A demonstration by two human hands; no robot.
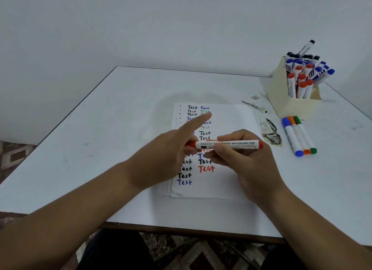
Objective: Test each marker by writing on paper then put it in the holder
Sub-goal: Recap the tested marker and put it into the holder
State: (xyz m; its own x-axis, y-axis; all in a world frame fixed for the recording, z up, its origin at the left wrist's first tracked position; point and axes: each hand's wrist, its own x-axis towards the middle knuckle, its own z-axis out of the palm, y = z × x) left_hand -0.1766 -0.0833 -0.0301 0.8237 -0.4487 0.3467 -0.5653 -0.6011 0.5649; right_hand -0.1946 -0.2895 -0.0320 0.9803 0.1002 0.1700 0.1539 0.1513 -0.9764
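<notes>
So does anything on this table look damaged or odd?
Yes. The table surface is chipped in dark patches right of the paper, beside the holder, whose markers splay out, one sticking up.

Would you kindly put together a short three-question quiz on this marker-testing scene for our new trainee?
1. True or false: the red marker is held by both the left hand and the right hand.
2. How many markers lie loose on the table beside the holder?
3. What colour is the lowest "Test" in the paper's left column? A) green B) blue C) red

Key: 1 true; 2 three; 3 B.
</notes>
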